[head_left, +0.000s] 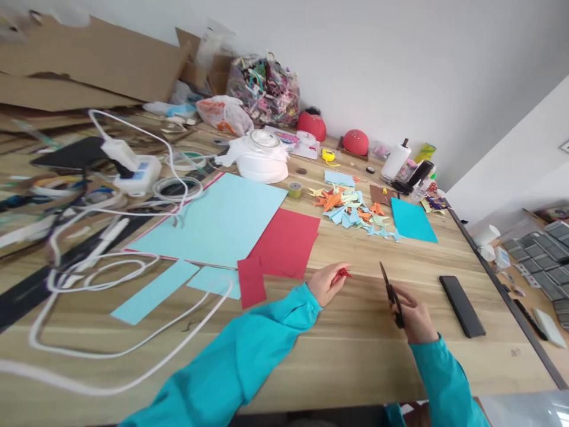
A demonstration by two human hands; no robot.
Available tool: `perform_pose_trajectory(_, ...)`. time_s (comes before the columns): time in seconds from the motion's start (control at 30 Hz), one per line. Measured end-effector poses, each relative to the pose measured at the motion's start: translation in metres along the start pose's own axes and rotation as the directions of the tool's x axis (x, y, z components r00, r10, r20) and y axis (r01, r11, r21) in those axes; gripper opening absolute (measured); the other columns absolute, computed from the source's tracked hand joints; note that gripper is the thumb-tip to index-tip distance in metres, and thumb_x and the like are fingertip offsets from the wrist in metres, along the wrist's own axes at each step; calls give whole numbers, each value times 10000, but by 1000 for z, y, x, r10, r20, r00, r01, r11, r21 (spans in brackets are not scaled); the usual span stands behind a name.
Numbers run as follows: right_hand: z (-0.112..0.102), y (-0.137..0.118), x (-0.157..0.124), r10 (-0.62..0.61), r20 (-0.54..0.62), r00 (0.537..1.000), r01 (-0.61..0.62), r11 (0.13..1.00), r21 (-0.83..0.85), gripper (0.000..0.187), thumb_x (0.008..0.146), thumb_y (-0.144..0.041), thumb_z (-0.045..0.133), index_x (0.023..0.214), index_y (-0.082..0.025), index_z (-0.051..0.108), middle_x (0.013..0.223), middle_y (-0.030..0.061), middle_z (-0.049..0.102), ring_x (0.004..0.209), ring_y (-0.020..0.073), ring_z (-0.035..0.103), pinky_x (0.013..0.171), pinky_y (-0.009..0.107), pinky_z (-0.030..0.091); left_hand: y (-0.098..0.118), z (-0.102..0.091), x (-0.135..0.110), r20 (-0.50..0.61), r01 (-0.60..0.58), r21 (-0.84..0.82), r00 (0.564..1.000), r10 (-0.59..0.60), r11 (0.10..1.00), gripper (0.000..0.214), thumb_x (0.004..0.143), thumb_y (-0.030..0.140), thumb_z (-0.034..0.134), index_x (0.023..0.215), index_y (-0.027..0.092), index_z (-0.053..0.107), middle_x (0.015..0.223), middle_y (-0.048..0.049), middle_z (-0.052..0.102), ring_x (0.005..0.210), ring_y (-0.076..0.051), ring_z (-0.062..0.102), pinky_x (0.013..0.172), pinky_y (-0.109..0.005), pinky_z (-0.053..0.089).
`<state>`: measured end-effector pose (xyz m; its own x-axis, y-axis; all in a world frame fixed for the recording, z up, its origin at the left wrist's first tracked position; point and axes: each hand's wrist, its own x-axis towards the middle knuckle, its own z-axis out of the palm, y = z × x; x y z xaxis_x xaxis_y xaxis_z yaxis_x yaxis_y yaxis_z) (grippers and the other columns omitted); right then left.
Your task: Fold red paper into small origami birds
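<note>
Pinched in my left hand [328,283] is a small piece of folded red paper [341,273], partly hidden by the fingers. My right hand [415,314] grips a pair of black scissors [392,293], blades pointing up and away from me. Scissors and red paper are apart. To the left of my left hand lie a small red paper strip [251,282], larger red sheets [284,243] and a big light blue sheet [222,219]. Beyond both hands sits a pile of folded paper cranes [347,207] in orange, blue and pale green.
A black phone [462,305] lies right of my right hand. White cable [120,354] loops across the left side near my left sleeve. A teal sheet [413,220], a roll of tape [294,190] and a power strip [138,175] stand farther back, before cardboard [98,53].
</note>
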<state>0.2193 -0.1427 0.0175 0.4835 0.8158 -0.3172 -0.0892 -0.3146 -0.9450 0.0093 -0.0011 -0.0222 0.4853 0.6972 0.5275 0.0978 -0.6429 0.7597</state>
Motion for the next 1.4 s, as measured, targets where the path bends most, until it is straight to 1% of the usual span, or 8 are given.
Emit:
perform_pose_trajectory(0.1, 16, 2, -28, 67, 286, 956, -164, 930, 328, 433, 533, -227, 761, 932, -191, 597, 689, -14, 599, 525, 94, 545, 434, 197, 416, 3, 1, 1, -2, 28, -31, 1000, -28, 999, 344, 831, 239, 436, 1146, 193, 565, 1017, -68, 667, 884, -146, 630, 824, -252, 507)
perform_pose_trajectory(0.27, 44, 6, -55, 165, 607, 778, -412, 862, 294, 382, 684, -333, 706, 1002, -144, 609, 545, -43, 520, 314, 31, 384, 252, 134, 254, 8, 4, 9, -44, 10, -52, 999, -12, 999, 371, 824, 228, 430, 1173, 183, 546, 1074, -82, 645, 954, -154, 610, 837, -252, 505)
perform_pose_trajectory(0.5, 67, -10, -65, 111, 449, 887, -291, 888, 356, 553, 803, -583, 497, 1184, -182, 518, 693, 26, 634, 244, 30, 403, 214, 134, 226, 13, 1, 15, -117, 85, -89, 989, -96, 992, 304, 837, 184, 410, 1113, 150, 530, 1038, -100, 640, 891, -142, 611, 792, -261, 511)
perform_pose_trajectory(0.77, 84, -15, -69, 198, 364, 910, -342, 856, 389, 592, 715, -546, 641, 1154, -165, 528, 725, 67, 675, 622, 186, 669, 556, 292, 542, 10, -1, 11, 32, 35, -148, 999, -31, 988, 316, 805, 195, 416, 1094, 157, 538, 976, -94, 659, 812, -144, 618, 729, -260, 519)
perform_pose_trajectory(0.87, 86, -15, -68, 121, 298, 947, -251, 859, 446, 590, 618, -324, 785, 1137, -237, 519, 684, -24, 624, 414, 69, 549, 362, 154, 425, 14, -4, 11, 14, 43, -150, 999, -41, 988, 314, 780, 162, 436, 1075, 161, 543, 953, -85, 668, 829, -144, 621, 746, -259, 517)
perform_pose_trajectory(1.0, 88, -10, -68, 110, 394, 913, -309, 816, 489, 564, 790, -648, 444, 1184, -244, 472, 564, -41, 585, 216, 5, 226, 209, 125, 158, 17, -6, 11, 1, 27, -119, 1000, -27, 993, 270, 757, 138, 444, 997, 165, 567, 877, -63, 670, 758, -125, 615, 701, -236, 514)
perform_pose_trajectory(1.17, 96, -1, -73, 43, 397, 917, -191, 920, 342, 793, 742, -764, 328, 1291, -193, 371, 556, -16, 575, 312, 70, 401, 298, 175, 297, 16, -6, 12, -24, -38, -89, 999, 36, 995, 249, 760, 124, 446, 978, 160, 562, 810, -51, 659, 729, -124, 606, 703, -242, 508)
perform_pose_trajectory(1.4, 91, -8, -80, 58, 350, 935, -60, 998, -6, 618, 870, -593, 331, 1308, -161, 381, 616, -23, 536, 398, 74, 473, 377, 192, 352, 20, -6, 13, 5, -60, -81, 998, 61, 995, 215, 771, 103, 451, 943, 162, 567, 805, -45, 649, 723, -119, 598, 683, -231, 504)
